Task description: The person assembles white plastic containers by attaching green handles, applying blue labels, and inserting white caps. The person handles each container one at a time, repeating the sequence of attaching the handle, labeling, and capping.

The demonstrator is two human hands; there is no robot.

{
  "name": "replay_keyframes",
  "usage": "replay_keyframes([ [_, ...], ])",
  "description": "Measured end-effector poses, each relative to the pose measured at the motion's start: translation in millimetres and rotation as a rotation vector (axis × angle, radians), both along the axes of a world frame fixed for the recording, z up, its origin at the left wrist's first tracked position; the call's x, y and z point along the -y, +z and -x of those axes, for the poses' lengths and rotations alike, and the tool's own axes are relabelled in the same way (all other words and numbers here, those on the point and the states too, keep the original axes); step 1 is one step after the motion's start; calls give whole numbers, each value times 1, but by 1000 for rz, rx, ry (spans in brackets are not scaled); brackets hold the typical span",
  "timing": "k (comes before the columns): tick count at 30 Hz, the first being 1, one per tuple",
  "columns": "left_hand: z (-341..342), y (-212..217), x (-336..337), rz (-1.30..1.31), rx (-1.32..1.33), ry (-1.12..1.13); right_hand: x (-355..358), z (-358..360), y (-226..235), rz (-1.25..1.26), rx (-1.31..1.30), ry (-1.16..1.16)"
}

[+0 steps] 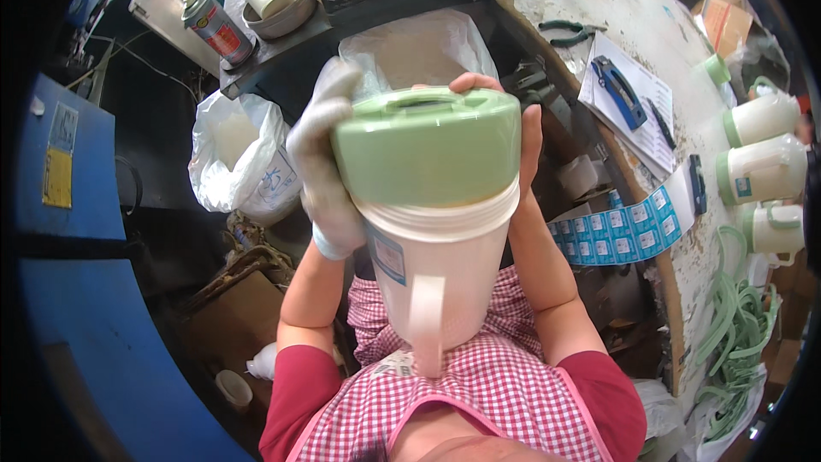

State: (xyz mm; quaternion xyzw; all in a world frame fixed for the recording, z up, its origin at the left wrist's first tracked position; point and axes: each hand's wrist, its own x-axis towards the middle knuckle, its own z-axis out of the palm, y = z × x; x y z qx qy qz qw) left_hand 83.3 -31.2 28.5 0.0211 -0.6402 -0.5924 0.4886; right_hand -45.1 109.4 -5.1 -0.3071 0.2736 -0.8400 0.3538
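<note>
Four white plastic jugs with green lids are counted: one (pixel 432 231) held up close, three (pixel 765 116) (pixel 761 169) (pixel 774 229) standing on the worn white desk (pixel 633 26). One red-and-silver spray can (pixel 215 27), one blue stapler (pixel 617 90), one pair of dark pliers (pixel 569 31), one strip of blue-and-white labels (pixel 617 233) and two white plastic bags (pixel 239 158) (pixel 419 51) are shown. Two hands are seen, one gloved (pixel 325 171), one bare (pixel 513 128).

A small rectangular blue-and-white label (pixel 387 254) sits on the white jug's side, near the picture's centre. At three o'clock a curling strip of blue-and-white labels (pixel 617 233) hangs off the surface edge. At ten o'clock a yellow rectangular sign (pixel 58 166) is fixed to a blue panel. At eleven o'clock stands a spray can (pixel 215 27) with a red-and-white wrapper. Cardboard boxes (pixel 723 10) lie at one o'clock.
</note>
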Motion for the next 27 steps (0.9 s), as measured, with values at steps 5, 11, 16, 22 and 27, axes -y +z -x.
replay_keyframes([
  [5, -2, -31, 19, 166, -165, -350, -20, 1, 20, -166, -265, -5],
  [11, -29, -26, 46, 373, 244, -379, -40, 10, 32, -225, -1027, -420],
  [16, -41, 17, 37, 439, 426, -351, -49, -8, 51, -363, -1006, -403],
  [22, -22, 5, 15, 591, 503, -118, -44, -8, 52, -584, -1198, -467],
  [27, -6, -16, 20, 118, 407, -315, -48, 7, 31, -526, -893, -370],
])
